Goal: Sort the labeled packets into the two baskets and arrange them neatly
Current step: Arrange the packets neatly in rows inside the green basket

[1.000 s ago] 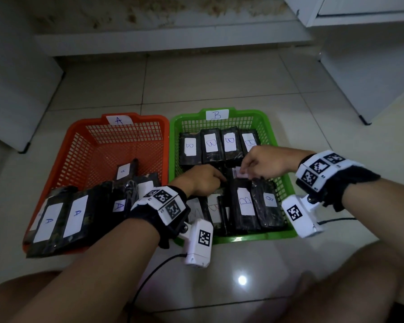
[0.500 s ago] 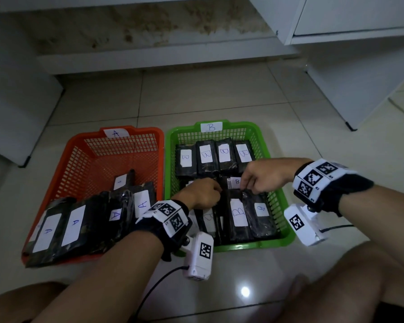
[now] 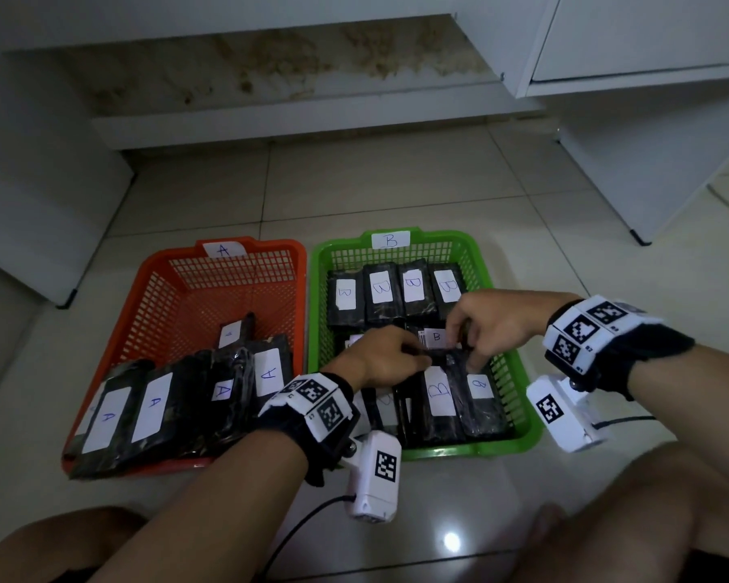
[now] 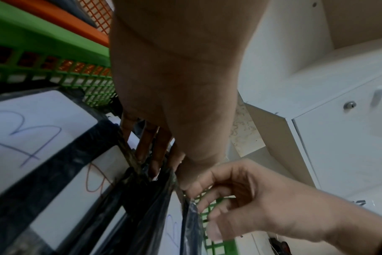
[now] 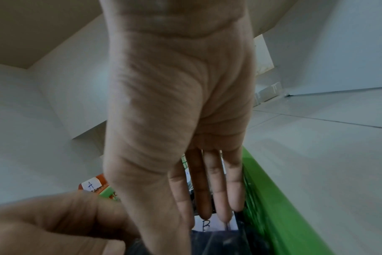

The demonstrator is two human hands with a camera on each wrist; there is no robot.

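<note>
Seated on a tiled floor, I work both hands over the middle of the green basket (image 3: 522, 418) tagged "B", my left hand (image 3: 381, 357) curled over a black packet (image 3: 436, 345) whose white label reads "B" beside a barcode, my right hand (image 3: 495, 326) pinching the packet's far end between thumb and bent fingers. Around it lie two rows of black packets, each hand-lettered "B" in blue or brown ink. Just beside it, the orange basket (image 3: 177, 296) tagged "A" holds its "A" packets (image 3: 152, 408) heaped loosely at the near end
</note>
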